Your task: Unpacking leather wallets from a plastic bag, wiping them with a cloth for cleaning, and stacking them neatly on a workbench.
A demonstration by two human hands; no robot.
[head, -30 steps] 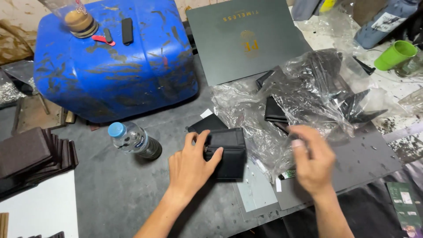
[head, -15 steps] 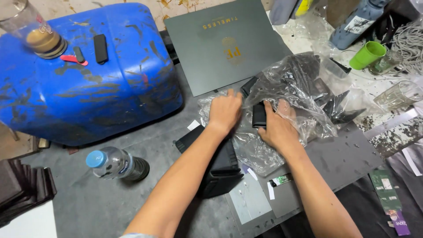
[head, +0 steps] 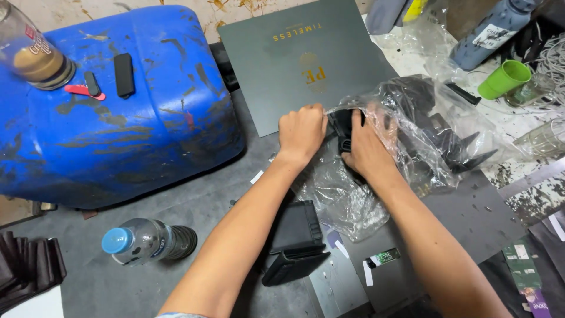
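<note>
A crumpled clear plastic bag (head: 412,135) full of black wallet pieces lies on the grey work surface. My left hand (head: 302,132) pinches the bag's open edge, holding it apart. My right hand (head: 366,147) reaches into the mouth of the bag, fingers closed around a black piece (head: 341,126) there. A black folded wallet (head: 294,241) lies half open on the surface beneath my left forearm, touched by neither hand.
A big blue plastic drum (head: 118,112) lies at the left with small black parts on it. A dark grey flat box (head: 306,59) sits behind the bag. A plastic water bottle (head: 147,240) lies near left. A green cup (head: 503,78) stands at right.
Both hands left the black wallet, which now lies on the surface, and moved up to the plastic bag. The left hand holds its edge and the right went inside.
</note>
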